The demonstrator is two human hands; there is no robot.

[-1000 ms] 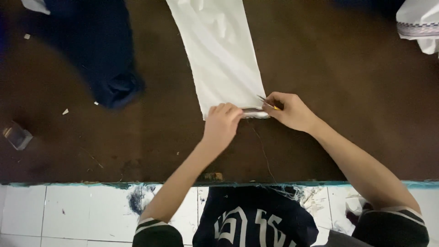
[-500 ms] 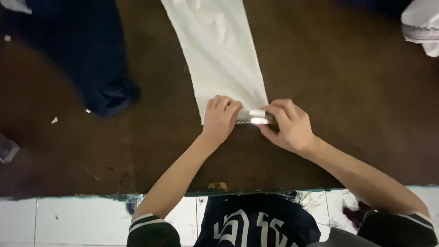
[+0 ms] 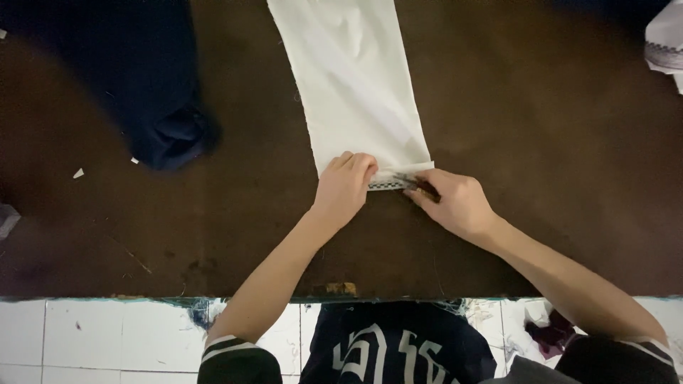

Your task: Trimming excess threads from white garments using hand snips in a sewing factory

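A long white cloth (image 3: 356, 92) lies on the dark brown table (image 3: 555, 142), its near end towards me. Along that end runs a narrow strip with a black-and-white checked edge (image 3: 388, 185). My left hand (image 3: 345, 186) presses down on the cloth's near left corner, fingers curled over the hem and the strip's left end. My right hand (image 3: 459, 206) rests on the table just right of the cloth's corner, pinching a thin dark tool (image 3: 420, 186) whose tip touches the strip's right end.
A dark blue garment (image 3: 156, 92) lies bunched at the far left. A white piece with patterned trim (image 3: 665, 43) shows at the top right corner. Small scraps (image 3: 78, 173) dot the table. The table's near edge (image 3: 142, 295) meets a white tiled floor (image 3: 85, 338).
My right hand has slid a little towards me and to the right, uncovering the strip's right end. My left hand stays pressed on the cloth's end.
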